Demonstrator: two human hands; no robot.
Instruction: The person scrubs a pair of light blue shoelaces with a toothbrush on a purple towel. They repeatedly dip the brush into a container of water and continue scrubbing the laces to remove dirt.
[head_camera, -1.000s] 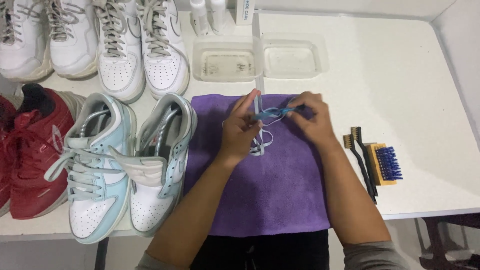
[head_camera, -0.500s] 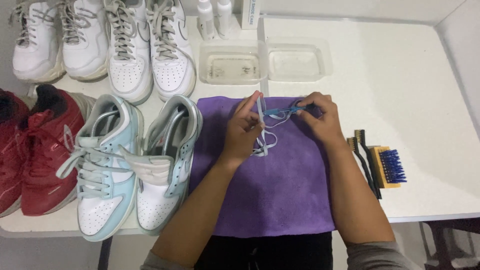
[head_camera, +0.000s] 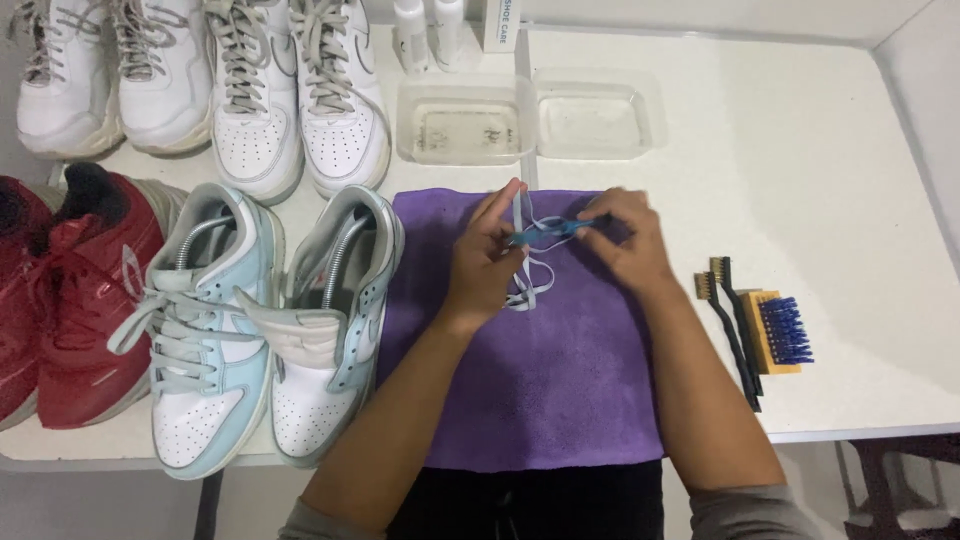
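Observation:
Both hands work over a purple cloth (head_camera: 560, 380) spread on a white table (head_camera: 850, 200). My left hand (head_camera: 485, 255) pinches a pale blue-grey shoelace (head_camera: 530, 285) whose loops hang down onto the cloth. My right hand (head_camera: 625, 235) grips a small blue brush (head_camera: 545, 232) and holds it against the lace between the two hands. A pair of light blue and white sneakers (head_camera: 270, 320) lies just left of the cloth; the right one has no lace.
Two clear plastic trays (head_camera: 530, 115) sit behind the cloth, with small bottles (head_camera: 428, 30) beyond. White sneakers (head_camera: 250, 90) line the back left, red sneakers (head_camera: 60, 290) the far left. Several brushes (head_camera: 760, 325) lie to the right of the cloth near the table's front edge.
The hands stay together on the lace with only small shifts of the fingers. The view has drifted slightly, so everything sits a little lower and more to the right.

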